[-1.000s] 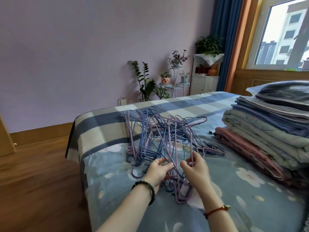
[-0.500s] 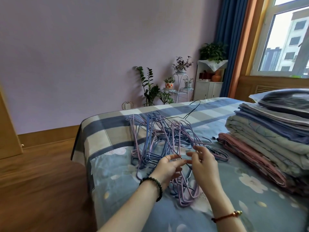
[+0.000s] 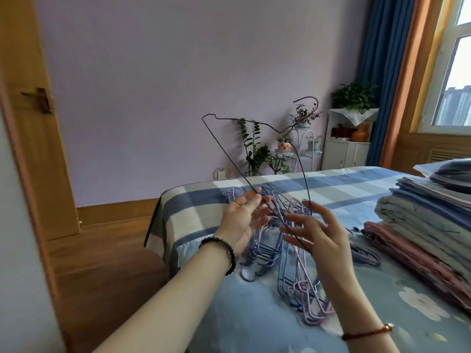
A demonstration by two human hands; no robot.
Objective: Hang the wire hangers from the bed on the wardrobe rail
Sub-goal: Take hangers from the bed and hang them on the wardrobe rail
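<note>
- The left hand point(image 3: 242, 220) is raised over the bed point(image 3: 254, 324) with its fingers nearly straight. The fingertips touch one long side of a dark wire hanger point(image 3: 224, 149).
- The right hand point(image 3: 322, 233) is just beside it at 3 o'clock, fingers spread and slightly bent. The hanger's lower wire runs across them, but motion blur hides whether the thumb pinches it.
- The dark wire hanger stands up in the air between the two hands, clear of the bed. Its body leans towards 11 o'clock and its hook points towards 1 o'clock.
- The pile of wire hangers point(image 3: 293, 266), blue and pink, lies tangled on the bedspread directly beneath and behind the hands.
- A stack of folded bedding point(image 3: 420, 225) sits on the bed at 3 o'clock from the pile, near it but apart.
- Potted plants point(image 3: 254, 149) and a white cabinet point(image 3: 344, 151) stand against the wall at 12 to 1 o'clock, beyond the bed.
- A wooden door point(image 3: 30, 123) stands at 9 o'clock.
</note>
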